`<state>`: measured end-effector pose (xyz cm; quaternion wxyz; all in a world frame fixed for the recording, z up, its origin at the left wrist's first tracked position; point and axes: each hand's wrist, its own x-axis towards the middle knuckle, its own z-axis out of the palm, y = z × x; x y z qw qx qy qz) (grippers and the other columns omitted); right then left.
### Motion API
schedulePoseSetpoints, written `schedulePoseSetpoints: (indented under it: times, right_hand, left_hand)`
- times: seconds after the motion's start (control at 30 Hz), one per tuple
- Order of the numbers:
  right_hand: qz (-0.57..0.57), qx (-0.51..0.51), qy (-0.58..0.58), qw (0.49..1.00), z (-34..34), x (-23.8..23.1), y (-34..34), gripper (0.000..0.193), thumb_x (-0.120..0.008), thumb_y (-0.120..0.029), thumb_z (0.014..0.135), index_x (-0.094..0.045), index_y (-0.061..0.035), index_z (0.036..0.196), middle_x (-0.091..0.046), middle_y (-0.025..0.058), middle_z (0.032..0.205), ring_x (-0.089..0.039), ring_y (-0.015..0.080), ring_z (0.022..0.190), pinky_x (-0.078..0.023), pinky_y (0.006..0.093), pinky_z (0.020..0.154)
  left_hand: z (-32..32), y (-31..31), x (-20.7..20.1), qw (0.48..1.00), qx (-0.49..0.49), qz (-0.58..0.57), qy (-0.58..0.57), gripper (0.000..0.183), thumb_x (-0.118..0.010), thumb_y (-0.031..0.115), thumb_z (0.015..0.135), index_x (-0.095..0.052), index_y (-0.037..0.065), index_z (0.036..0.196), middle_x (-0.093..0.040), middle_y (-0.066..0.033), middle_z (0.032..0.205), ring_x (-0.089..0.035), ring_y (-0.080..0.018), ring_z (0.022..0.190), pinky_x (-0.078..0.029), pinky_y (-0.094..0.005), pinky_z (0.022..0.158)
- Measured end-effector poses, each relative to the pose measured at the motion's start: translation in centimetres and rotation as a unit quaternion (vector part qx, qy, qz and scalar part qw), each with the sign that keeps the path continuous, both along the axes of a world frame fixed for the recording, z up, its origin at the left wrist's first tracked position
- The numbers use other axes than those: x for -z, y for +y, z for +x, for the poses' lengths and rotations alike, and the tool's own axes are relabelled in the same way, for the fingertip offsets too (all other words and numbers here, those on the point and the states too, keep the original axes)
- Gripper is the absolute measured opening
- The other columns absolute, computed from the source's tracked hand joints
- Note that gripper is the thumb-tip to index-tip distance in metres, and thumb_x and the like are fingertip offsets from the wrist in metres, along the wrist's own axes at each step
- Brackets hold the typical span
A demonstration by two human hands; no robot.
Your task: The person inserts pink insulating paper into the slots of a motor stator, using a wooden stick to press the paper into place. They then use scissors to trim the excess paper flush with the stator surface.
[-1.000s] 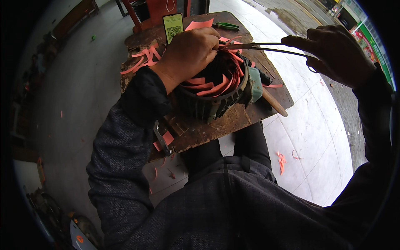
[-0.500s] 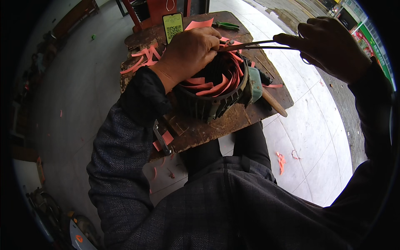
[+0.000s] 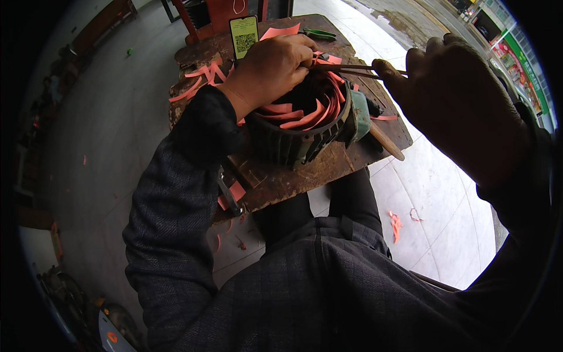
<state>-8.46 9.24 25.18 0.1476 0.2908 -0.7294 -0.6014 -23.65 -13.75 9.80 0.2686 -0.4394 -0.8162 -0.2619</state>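
A dark, ribbed motor stator (image 3: 293,148) stands on a worn wooden bench, its bore lined with pink paper strips (image 3: 314,119). Over its far rim, the fingers of my left hand (image 3: 267,73) are pinched at one end of a brown, two-stranded bundle (image 3: 346,68) that looks like copper wire. The bundle stretches to the right above the stator. My right hand (image 3: 460,108) is raised in the air and closed around the other end, its thumb along the strands. The back of that hand hides part of its grip.
The bench (image 3: 337,155) carries a wooden handle (image 3: 386,141), green-handled pliers (image 3: 319,34), loose pink strips (image 3: 202,79) and a propped phone (image 3: 244,36). At its near left edge lies a grey metal tool (image 3: 227,192). Pink scraps (image 3: 396,226) litter the tiled floor.
My right hand has come down and turned, showing more of its back. The two strands now lie closer together and slope slightly downward. My left hand has barely shifted.
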Motion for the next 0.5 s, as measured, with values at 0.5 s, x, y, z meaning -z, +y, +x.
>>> schedulePoseSetpoints:
  times: [0.5]
  right_hand:
    - [-0.123, -0.071, -0.123, 0.982, -1.1, 0.4, -0.1, 0.02, -0.067, -0.021, 0.11, -0.075, -0.0023, 0.111, -0.061, 0.0052, 0.066, -0.06, 0.0128, 0.059, -0.049, 0.027, 0.058]
  left_hand:
    - [-0.2, -0.1, 0.0, 1.0, -0.014, -0.002, -0.028, 0.006, -0.074, 0.002, 0.088, -0.068, -0.001, 0.089, -0.078, -0.0143, 0.112, -0.076, -0.0313, 0.103, -0.059, -0.0399, 0.085]
